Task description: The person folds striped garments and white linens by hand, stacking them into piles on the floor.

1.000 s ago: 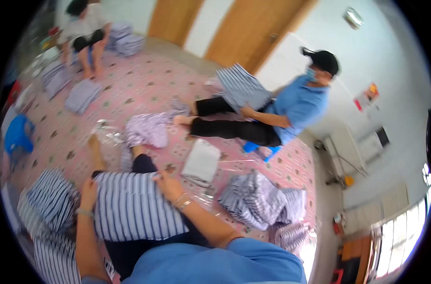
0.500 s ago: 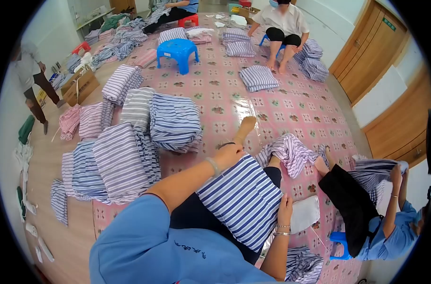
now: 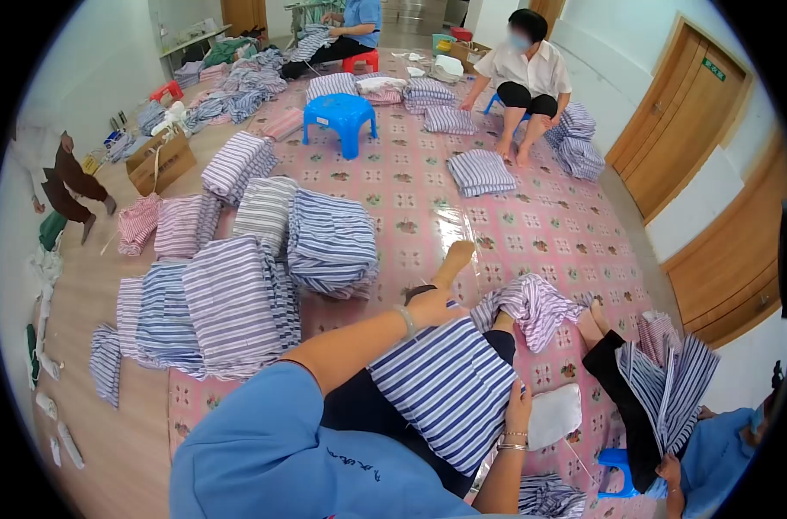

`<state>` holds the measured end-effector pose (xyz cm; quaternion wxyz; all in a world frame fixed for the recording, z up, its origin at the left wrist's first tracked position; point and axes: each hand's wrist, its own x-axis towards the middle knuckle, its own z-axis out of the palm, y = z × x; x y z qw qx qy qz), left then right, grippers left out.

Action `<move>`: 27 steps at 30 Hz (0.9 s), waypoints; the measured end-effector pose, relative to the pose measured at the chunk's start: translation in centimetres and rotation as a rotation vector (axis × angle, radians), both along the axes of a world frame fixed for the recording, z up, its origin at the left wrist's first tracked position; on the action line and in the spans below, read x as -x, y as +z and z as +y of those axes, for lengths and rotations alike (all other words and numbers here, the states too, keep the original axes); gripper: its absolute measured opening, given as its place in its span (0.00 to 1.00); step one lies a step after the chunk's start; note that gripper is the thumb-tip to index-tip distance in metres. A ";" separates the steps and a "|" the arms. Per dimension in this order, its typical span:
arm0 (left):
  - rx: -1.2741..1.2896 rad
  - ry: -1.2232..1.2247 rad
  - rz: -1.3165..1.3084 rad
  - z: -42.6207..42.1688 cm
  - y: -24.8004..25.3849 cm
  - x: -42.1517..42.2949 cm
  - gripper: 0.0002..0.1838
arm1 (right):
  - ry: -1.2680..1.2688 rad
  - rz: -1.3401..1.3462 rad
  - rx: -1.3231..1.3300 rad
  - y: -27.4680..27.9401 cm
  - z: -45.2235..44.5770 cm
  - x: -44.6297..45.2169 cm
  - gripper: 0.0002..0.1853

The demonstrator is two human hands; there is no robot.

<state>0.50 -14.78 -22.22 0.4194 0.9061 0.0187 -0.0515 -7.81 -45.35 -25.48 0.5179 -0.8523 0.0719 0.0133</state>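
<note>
A folded blue-and-white striped cloth [image 3: 445, 389] lies across my lap. My left hand [image 3: 432, 309] is closed on its upper left corner, near my knee. At the right edge of the same cloth, my right hand [image 3: 518, 408] grips the side, the fingers partly hidden. Just beyond my knees a crumpled purple-striped cloth [image 3: 536, 310] lies by my foot. A folded white cloth [image 3: 555, 415] is on the floor right of my right hand.
Striped stacks [image 3: 229, 298] stand to my left, with a blue stool [image 3: 340, 117] beyond. A co-worker in blue [image 3: 722, 450] handles striped cloth at the right. Another person [image 3: 527, 73] sits farther back near a folded bundle [image 3: 480, 172]. A cardboard box [image 3: 160, 163] stands at left.
The view swung left, then settled slightly higher. Both hands still hold the cloth on my lap. The co-worker at right has lowered and spread out their striped cloth. The standing person at left has shifted.
</note>
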 end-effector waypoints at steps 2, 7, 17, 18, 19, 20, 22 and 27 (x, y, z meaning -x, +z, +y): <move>0.000 -0.078 -0.095 0.0 1.0 0.8 0.18 | -0.024 -0.007 0.075 1.7 0.4 0.5 0.19; -0.051 -0.050 -0.036 -0.4 -1.0 0.3 0.16 | -0.041 -0.096 0.265 -0.8 -0.2 -0.1 0.15; -0.509 -1.010 0.315 -7.9 2.3 -3.5 0.48 | -0.030 -0.156 0.145 -3.4 -0.9 -0.3 0.20; -0.555 -1.040 0.370 -8.2 2.2 -4.0 0.56 | -0.035 -0.151 0.204 -3.4 -1.1 -0.2 0.21; -0.525 -1.027 0.408 -8.4 1.7 -4.5 0.50 | -0.030 -0.164 0.143 -3.5 -1.3 -0.1 0.22; -0.506 -1.032 0.433 -8.6 1.1 -4.8 0.49 | -0.071 -0.142 0.100 -2.8 -0.8 0.4 0.21; -0.456 -1.052 0.519 -8.9 -0.3 -5.3 0.46 | -0.109 -0.107 0.059 -1.5 -0.5 1.3 0.21; -0.292 -1.029 0.786 -8.7 -2.4 -6.7 0.41 | -0.088 0.026 -0.184 -2.6 -1.8 0.6 0.15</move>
